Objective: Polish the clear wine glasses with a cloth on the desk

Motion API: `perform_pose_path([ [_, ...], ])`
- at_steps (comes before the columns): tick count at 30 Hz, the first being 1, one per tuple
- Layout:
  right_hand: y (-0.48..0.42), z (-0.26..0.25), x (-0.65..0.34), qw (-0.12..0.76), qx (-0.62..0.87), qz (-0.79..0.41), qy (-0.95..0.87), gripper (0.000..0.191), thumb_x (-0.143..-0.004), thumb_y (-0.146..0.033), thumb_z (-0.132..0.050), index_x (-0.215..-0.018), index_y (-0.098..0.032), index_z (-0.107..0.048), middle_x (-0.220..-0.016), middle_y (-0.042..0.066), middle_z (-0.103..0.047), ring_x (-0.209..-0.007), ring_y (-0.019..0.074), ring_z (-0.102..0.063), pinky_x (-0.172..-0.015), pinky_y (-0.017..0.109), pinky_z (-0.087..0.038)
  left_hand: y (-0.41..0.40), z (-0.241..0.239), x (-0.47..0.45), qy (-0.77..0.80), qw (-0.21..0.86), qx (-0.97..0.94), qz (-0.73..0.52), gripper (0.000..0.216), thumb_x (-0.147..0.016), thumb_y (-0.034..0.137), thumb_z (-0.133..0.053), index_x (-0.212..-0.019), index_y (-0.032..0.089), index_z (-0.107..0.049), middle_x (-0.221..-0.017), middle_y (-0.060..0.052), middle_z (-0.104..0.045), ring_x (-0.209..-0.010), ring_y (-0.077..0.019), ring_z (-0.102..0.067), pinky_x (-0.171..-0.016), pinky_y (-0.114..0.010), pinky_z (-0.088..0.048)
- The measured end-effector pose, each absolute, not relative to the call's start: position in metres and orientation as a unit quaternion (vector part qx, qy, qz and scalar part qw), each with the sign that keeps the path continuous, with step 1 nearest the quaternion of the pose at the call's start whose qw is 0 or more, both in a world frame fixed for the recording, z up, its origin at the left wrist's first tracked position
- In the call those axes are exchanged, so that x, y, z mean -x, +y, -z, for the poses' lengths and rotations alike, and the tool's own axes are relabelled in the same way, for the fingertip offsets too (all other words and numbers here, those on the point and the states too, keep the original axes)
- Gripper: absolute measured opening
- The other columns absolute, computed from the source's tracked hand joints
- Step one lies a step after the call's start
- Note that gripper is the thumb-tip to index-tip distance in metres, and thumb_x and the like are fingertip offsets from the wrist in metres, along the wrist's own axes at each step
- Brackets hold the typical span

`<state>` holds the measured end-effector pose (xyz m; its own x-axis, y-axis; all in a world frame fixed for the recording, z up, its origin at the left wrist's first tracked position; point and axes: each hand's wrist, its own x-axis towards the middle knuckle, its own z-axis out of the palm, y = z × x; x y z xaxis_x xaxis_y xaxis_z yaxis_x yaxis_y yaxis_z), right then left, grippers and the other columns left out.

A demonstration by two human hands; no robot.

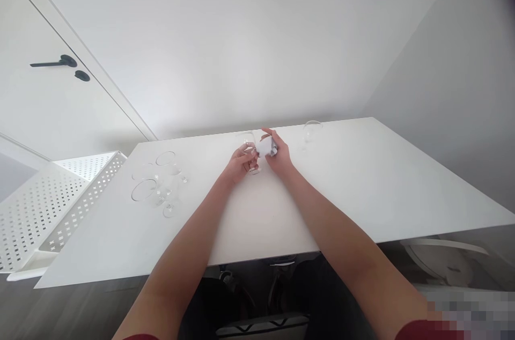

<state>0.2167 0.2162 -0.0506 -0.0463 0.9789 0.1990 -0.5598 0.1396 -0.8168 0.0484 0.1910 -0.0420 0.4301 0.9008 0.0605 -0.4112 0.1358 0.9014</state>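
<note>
My left hand (pixel 241 162) is closed around a clear stemmed glass (pixel 249 138) above the middle of the white table (pixel 257 222). The glass bowl rises past my fingers, and its foot shows just below them. In my right hand (pixel 280 153) is a crumpled white cloth or paper wipe (pixel 265 146), held right beside the glass. Whether the wipe presses on the glass I cannot tell. Part of the stem is hidden behind my left fingers.
Several clear stemmed glasses (pixel 161 196) stand together on the table's left side. Another stemmed glass (pixel 309 135) stands at the back, right of my hands. A white perforated rack (pixel 44 200) is left of the table, near a door with a dark handle (pixel 60 61).
</note>
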Motion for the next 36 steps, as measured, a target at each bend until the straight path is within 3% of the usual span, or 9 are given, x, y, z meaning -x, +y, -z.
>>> perform_pose_path([
  [3,0.22,0.052,-0.216,0.655,0.246,-0.608,-0.376,0.028,-0.087,-0.047,-0.068,-0.108,-0.027,-0.066,-0.094,0.001,-0.061,-0.082,0.0158,-0.058,-0.072,0.029,-0.048,0.193,0.044,-0.05,0.304,0.661,-0.429,-0.535,0.033,-0.077,0.031,-0.087,-0.095,0.023,-0.06,-0.077,0.007,-0.054,-0.044,-0.0003,-0.032,-0.046,-0.018,-0.037],
  [8,0.22,0.051,-0.21,0.62,0.249,-0.628,-0.399,0.024,-0.081,-0.037,-0.076,-0.095,-0.025,-0.061,-0.086,-0.002,-0.058,-0.076,0.0142,-0.054,-0.067,0.026,-0.043,0.196,0.049,-0.052,0.33,0.631,-0.426,-0.558,0.045,-0.07,0.027,-0.092,-0.099,0.025,-0.058,-0.084,0.007,-0.06,-0.045,-0.0001,-0.033,-0.047,-0.02,-0.04],
  [13,0.212,0.048,-0.201,0.554,0.248,-0.641,-0.469,0.033,-0.081,-0.043,-0.08,-0.078,-0.021,-0.055,-0.08,-0.002,-0.058,-0.073,0.0138,-0.054,-0.066,0.026,-0.043,0.198,0.047,-0.048,0.339,0.6,-0.366,-0.625,0.04,-0.076,0.042,-0.089,-0.093,0.024,-0.057,-0.057,0.01,-0.043,-0.043,-0.0037,-0.033,-0.045,-0.02,-0.035],
  [18,0.201,0.042,-0.196,0.47,0.206,-0.694,-0.505,0.048,-0.089,-0.064,-0.067,-0.116,-0.025,-0.06,-0.096,0.003,-0.07,-0.085,0.0208,-0.064,-0.079,0.036,-0.053,0.2,0.047,-0.044,0.343,0.57,-0.359,-0.654,0.043,-0.075,0.046,-0.089,-0.089,0.023,-0.056,-0.049,0.011,-0.035,-0.043,-0.0053,-0.034,-0.044,-0.019,-0.033],
  [21,0.198,0.042,-0.194,0.475,0.224,-0.655,-0.544,0.072,-0.077,-0.05,-0.086,-0.136,-0.028,-0.053,-0.111,0.004,-0.071,-0.098,0.0222,-0.066,-0.088,0.036,-0.054,0.201,0.049,-0.045,0.348,0.553,-0.361,-0.666,0.048,-0.07,0.046,-0.092,-0.086,0.022,-0.054,-0.051,0.011,-0.039,-0.043,-0.0043,-0.034,-0.044,-0.019,-0.032],
  [23,0.198,0.044,-0.193,0.495,0.241,-0.615,-0.564,0.077,-0.071,-0.038,-0.091,-0.137,-0.03,-0.054,-0.114,0.003,-0.071,-0.102,0.0222,-0.066,-0.09,0.035,-0.054,0.201,0.05,-0.046,0.35,0.553,-0.359,-0.665,0.048,-0.069,0.044,-0.093,-0.087,0.022,-0.054,-0.053,0.011,-0.039,-0.043,-0.0042,-0.033,-0.043,-0.019,-0.031],
  [28,0.207,0.05,-0.19,0.541,0.272,-0.64,-0.473,0.037,-0.077,-0.043,-0.083,-0.102,-0.021,-0.067,-0.082,0.001,-0.068,-0.073,0.0189,-0.062,-0.07,0.034,-0.052,0.2,0.047,-0.047,0.339,0.567,-0.349,-0.664,0.049,-0.068,0.038,-0.094,-0.084,0.022,-0.051,-0.058,0.011,-0.038,-0.045,-0.0034,-0.033,-0.047,-0.019,-0.036],
  [32,0.213,0.051,-0.19,0.587,0.298,-0.649,-0.382,0.036,-0.077,-0.051,-0.081,-0.09,-0.021,-0.065,-0.075,0.001,-0.065,-0.071,0.018,-0.06,-0.064,0.031,-0.048,0.199,0.048,-0.049,0.35,0.596,-0.368,-0.622,0.05,-0.07,0.045,-0.092,-0.089,0.023,-0.052,-0.064,0.01,-0.042,-0.047,-0.0028,-0.034,-0.049,-0.019,-0.039],
  [36,0.212,0.05,-0.191,0.554,0.269,-0.683,-0.392,0.032,-0.08,-0.048,-0.076,-0.089,-0.021,-0.064,-0.075,0.003,-0.067,-0.076,0.0219,-0.064,-0.063,0.032,-0.049,0.2,0.054,-0.051,0.355,0.605,-0.413,-0.581,0.052,-0.067,0.044,-0.094,-0.093,0.023,-0.054,-0.057,0.011,-0.041,-0.043,-0.0035,-0.034,-0.048,-0.02,-0.039],
])
